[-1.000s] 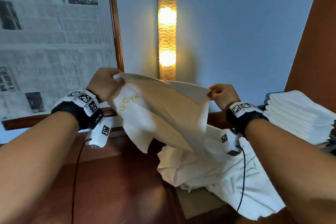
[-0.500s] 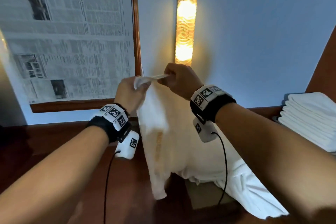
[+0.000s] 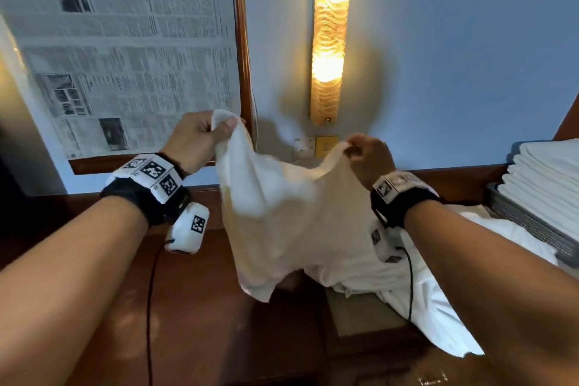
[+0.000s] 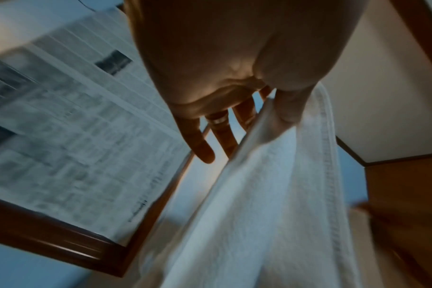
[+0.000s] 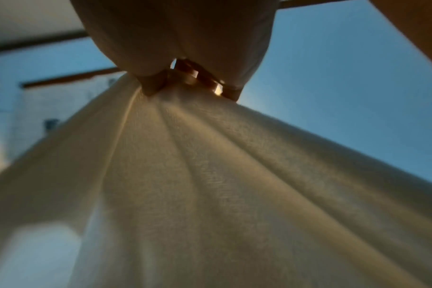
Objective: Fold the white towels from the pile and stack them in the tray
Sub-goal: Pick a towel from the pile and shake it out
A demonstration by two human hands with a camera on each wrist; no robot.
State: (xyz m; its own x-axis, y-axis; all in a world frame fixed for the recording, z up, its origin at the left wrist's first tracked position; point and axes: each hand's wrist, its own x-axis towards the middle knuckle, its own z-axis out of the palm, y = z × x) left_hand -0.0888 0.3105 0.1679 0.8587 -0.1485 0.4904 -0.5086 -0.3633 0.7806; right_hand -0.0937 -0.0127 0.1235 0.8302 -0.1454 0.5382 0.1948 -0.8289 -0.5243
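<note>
Left hand (image 3: 200,138) and right hand (image 3: 366,155) each pinch a top corner of one white towel (image 3: 288,222), hung in air above the pile (image 3: 432,301). Step: spreading for the first fold — next, likely bring corners together evenly. Stacked tray (image 3: 529,222) far right.
</note>
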